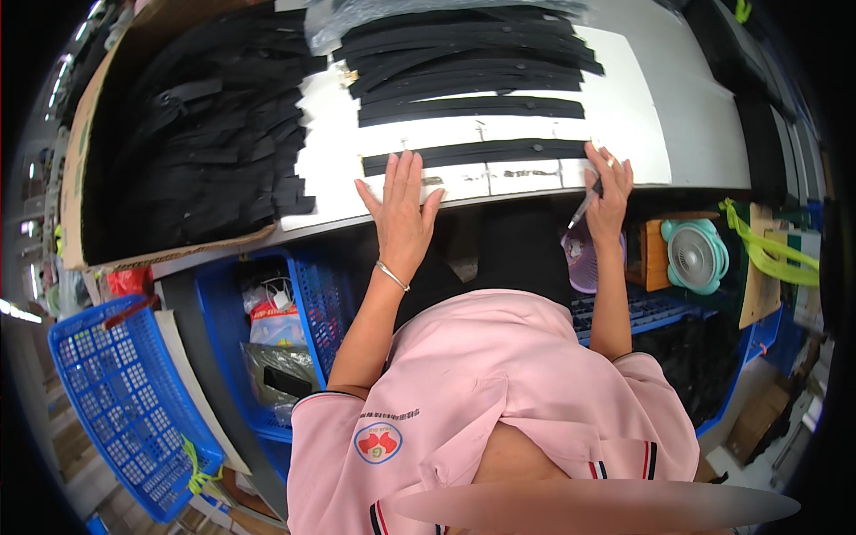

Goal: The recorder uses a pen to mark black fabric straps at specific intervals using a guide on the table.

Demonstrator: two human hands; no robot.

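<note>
Black strap (477,153) lies flat across the white surface (642,134), nearest the front edge, over pen marks on the white top. Left hand (401,214) flat beside the strap's left end, fingers spread open, holding nothing; thin bracelet on the wrist. Right hand (609,192) at the strap's right end, fingers curled around a pen (581,210), tip pointing down past the surface edge. Further back, more black straps (473,62) lie in loose rows, a clear plastic bag (357,18) at the far end. Left of them, a cardboard box (76,143) full of black straps. Below the surface: blue crates (125,401) at left, a purple basket (581,263), a teal fan (695,256), yellow-green straps (767,254) at right. Person wears a pink shirt.
</note>
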